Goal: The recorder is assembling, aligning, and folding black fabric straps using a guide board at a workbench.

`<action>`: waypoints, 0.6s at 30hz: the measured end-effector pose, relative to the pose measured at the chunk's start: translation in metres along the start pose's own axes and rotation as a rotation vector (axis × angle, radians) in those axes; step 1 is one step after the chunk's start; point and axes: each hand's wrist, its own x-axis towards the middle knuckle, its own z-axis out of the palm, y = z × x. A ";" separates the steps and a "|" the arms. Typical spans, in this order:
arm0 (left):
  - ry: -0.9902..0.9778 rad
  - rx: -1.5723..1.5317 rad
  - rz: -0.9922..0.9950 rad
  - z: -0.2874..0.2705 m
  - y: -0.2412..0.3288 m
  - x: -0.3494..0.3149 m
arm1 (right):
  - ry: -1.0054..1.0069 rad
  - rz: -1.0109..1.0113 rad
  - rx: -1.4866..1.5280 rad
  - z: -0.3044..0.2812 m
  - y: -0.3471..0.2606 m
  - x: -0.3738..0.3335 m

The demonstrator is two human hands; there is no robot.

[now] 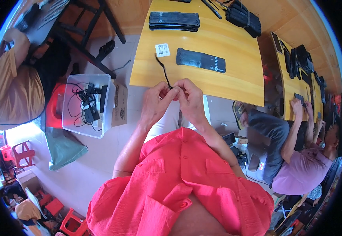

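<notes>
Over the table's near edge my left hand (157, 101) and my right hand (191, 100) meet, thumbs and fingertips pinched together. Between them they grip the lower end of a thin black cord (163, 69), whose free end rises up and to the left over the tabletop. What exactly lies under the fingertips is hidden. Just beyond my hands, a flat black sleeve-like strip (200, 60) with light printed marks lies on the yellow table (237, 67). A small white printed label (162, 50) lies near the cord's free end.
Farther back on the table sit a stack of similar black strips (174, 21) and a tied black bundle (243, 19). On my left stands a clear plastic bin (105, 106) with cables and adapters, beside a cardboard box (119, 104). People sit working on both sides.
</notes>
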 end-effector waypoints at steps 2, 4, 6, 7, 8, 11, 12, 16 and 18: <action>-0.024 0.015 -0.003 -0.001 -0.002 0.000 | -0.035 0.083 0.087 -0.001 -0.008 0.000; -0.046 -0.004 0.007 -0.002 -0.008 0.002 | -0.071 0.166 0.175 -0.002 -0.009 0.001; -0.061 0.043 0.044 -0.003 -0.003 0.001 | -0.107 0.243 0.292 -0.003 -0.005 0.001; -0.067 0.089 0.080 -0.004 0.001 0.000 | -0.108 0.242 0.294 -0.005 -0.005 0.001; -0.065 0.091 0.080 -0.005 0.006 -0.001 | -0.130 0.288 0.354 -0.008 -0.005 0.002; -0.046 0.182 0.100 -0.005 0.012 -0.001 | -0.134 0.345 0.469 -0.009 -0.008 0.002; -0.064 0.069 0.071 -0.005 0.012 -0.001 | -0.112 0.355 0.522 -0.009 -0.010 0.002; -0.110 -0.098 0.059 -0.005 0.017 -0.006 | -0.077 0.326 0.576 -0.009 -0.014 -0.002; -0.140 -0.182 0.047 -0.005 0.028 -0.011 | -0.133 -0.033 0.123 -0.015 -0.010 -0.005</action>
